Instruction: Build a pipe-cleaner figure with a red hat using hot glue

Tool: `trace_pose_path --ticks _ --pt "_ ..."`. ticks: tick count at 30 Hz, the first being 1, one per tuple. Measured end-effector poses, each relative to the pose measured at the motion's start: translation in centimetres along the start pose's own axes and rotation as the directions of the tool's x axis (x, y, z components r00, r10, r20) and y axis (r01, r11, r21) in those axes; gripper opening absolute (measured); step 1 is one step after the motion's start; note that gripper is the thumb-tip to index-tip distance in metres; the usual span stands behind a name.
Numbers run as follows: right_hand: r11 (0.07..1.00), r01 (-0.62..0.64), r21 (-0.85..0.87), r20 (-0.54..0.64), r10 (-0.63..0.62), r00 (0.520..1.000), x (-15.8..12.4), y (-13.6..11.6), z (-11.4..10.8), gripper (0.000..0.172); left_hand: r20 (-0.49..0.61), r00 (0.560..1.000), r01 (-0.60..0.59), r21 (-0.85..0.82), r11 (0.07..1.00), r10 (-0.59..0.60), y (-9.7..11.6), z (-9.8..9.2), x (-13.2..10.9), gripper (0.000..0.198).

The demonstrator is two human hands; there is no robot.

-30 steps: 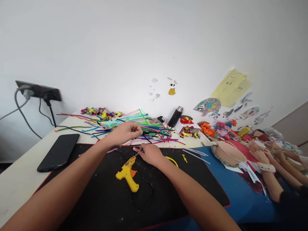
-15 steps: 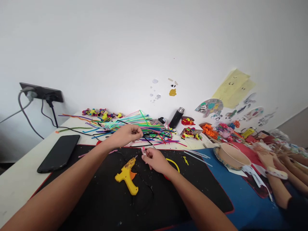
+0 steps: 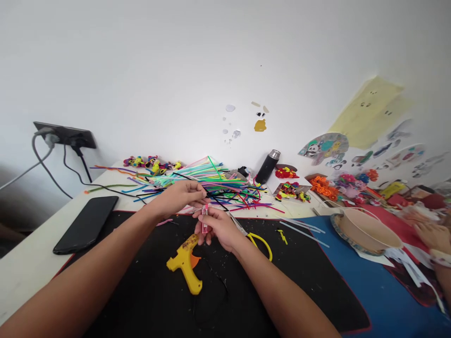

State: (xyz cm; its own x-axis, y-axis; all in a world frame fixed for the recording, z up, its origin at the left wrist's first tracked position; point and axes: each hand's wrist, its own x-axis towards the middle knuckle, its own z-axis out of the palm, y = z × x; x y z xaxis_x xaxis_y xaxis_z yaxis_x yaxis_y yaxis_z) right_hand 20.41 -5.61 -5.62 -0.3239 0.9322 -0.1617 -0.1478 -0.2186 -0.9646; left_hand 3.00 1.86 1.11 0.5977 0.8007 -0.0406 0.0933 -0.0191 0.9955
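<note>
My right hand (image 3: pixel 218 227) is closed around a small clear-and-pink plastic case (image 3: pixel 205 219), held upright above the black mat. Just above the case, my left hand (image 3: pixel 188 195) has its fingers pinched together at the case's top end; whatever lies between the fingertips is hidden or too small to name. Below both hands, a yellow glue gun (image 3: pixel 186 265) with an orange trigger lies on the mat, its nozzle hidden by my right hand. Yellow-handled scissors (image 3: pixel 260 243) lie beside my right wrist, blades pointing up and to the left.
Pipe cleaners (image 3: pixel 207 178) are heaped behind my hands. A phone (image 3: pixel 86 225) lies at left. A black flask (image 3: pixel 268 166) leans near the wall. Thin translucent sticks (image 3: pixel 305 230) and a bowl-shaped basket (image 3: pixel 371 230) lie to the right, where another person's hand (image 3: pixel 433 237) shows.
My left hand has come down to the top of the small case. My right hand has shifted slightly left, its fingers now spread below the case. The view has turned left.
</note>
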Motion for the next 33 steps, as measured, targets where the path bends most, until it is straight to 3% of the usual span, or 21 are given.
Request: trace_pose_path --ticks 5,12,19,24,33 --pt "0.999 0.044 0.013 0.076 -0.045 0.996 2.0 -0.4 0.4 0.046 -0.054 0.999 -0.007 0.046 0.999 0.010 0.9 -1.1 -0.2 0.039" --pt "0.993 0.090 0.079 0.035 -0.093 0.995 1.9 0.2 -0.6 0.046 -0.114 0.993 -0.025 0.137 0.990 0.040 1.4 -1.7 -0.4 0.042" --pt "0.984 0.152 0.095 0.031 -0.155 0.987 0.7 -0.9 -1.6 0.044 -0.051 0.996 -0.060 0.289 0.956 0.078 1.6 -0.5 -0.4 0.038" --pt "0.981 0.150 0.126 0.040 -0.156 0.987 0.6 -1.5 -1.6 0.046 -0.062 0.991 -0.087 0.362 0.928 0.117 2.1 -0.3 -1.0 0.036" --pt "0.969 0.087 0.233 0.050 -0.102 0.994 0.3 -2.0 -1.7 0.062 -0.041 0.993 -0.087 0.409 0.908 0.114 2.4 -0.4 -1.1 0.032"
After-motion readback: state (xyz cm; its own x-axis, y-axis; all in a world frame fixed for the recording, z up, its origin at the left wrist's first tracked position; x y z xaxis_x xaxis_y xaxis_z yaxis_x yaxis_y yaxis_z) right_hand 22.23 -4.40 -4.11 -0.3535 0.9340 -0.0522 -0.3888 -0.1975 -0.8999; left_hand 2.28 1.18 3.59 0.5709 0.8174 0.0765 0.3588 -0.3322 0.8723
